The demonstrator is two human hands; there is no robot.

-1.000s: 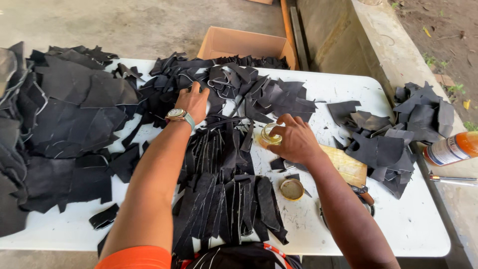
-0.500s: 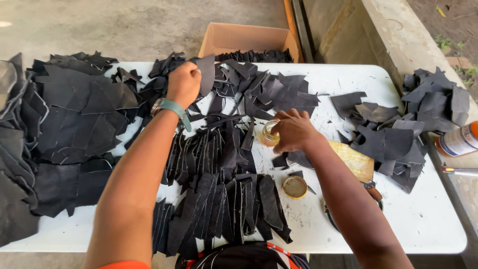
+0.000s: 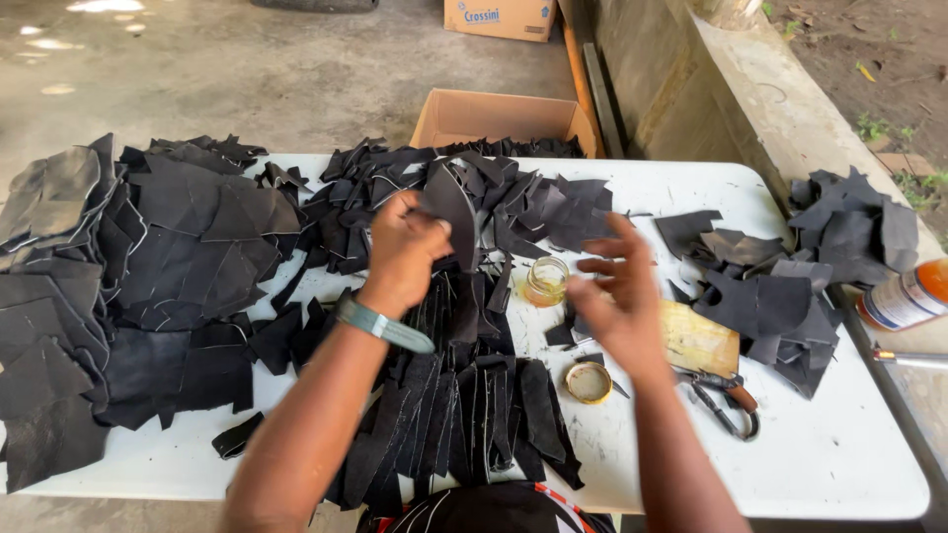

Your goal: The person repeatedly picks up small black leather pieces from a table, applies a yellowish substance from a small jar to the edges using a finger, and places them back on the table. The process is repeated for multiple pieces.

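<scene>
My left hand (image 3: 402, 249) is raised over the middle of a white table (image 3: 820, 449) and grips a black leather piece (image 3: 452, 209), held upright. My right hand (image 3: 617, 296) hovers open beside it, fingers spread, empty, just right of a small glass jar (image 3: 546, 280) of yellowish liquid. The jar's round lid (image 3: 589, 382) lies on the table below that hand. A row of narrow black leather strips (image 3: 464, 405) lies fanned out in front of me.
Large black leather pieces (image 3: 118, 266) are stacked at the left, more scraps (image 3: 820, 257) at the right. Pliers (image 3: 726, 400) and a wooden board (image 3: 699, 339) lie right of the lid. A bottle (image 3: 904, 296) sits at the right edge. An open cardboard box (image 3: 499, 118) stands behind.
My left hand has lifted a black piece off the heap toward me. My right hand has left the jar, risen and opened its fingers.
</scene>
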